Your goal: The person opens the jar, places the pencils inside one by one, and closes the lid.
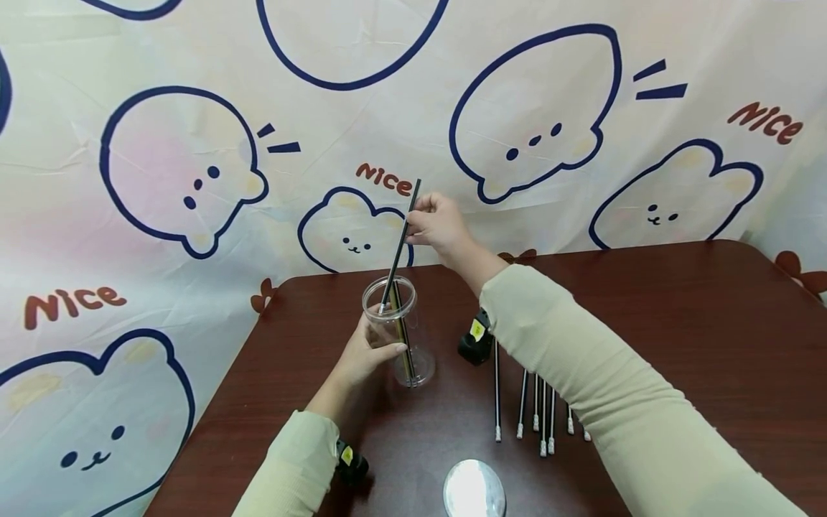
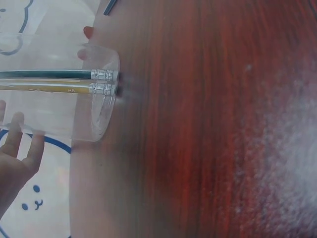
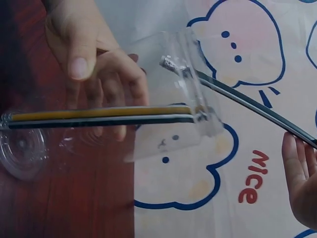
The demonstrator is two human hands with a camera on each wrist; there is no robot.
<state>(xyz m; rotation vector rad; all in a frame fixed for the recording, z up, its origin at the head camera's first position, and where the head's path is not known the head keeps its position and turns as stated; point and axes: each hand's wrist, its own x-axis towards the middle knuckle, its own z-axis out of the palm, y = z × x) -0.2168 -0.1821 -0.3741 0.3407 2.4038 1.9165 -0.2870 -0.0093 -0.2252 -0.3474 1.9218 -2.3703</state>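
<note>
My left hand [image 1: 365,355] holds a clear jar [image 1: 423,368] upright-ish above the table, thumb and fingers around its side. Inside stand a yellow pencil [image 2: 49,88] and a dark green pencil [image 2: 49,75], their metal-banded eraser ends at the jar's bottom. Above the rim, my right hand [image 1: 439,222] pinches another dark pencil [image 1: 398,251] near its upper end. That pencil slants, its eraser end [image 3: 171,63] down within the jar's mouth. In the left wrist view, fingertips [image 2: 35,148] of the left hand lie along the jar.
Several pencils [image 1: 543,424] lie on the brown table [image 1: 678,345], partly hidden under the right forearm. Near the front edge of view is a round silvery lid [image 1: 474,490]. A printed cloth [image 1: 362,129] hangs behind the table.
</note>
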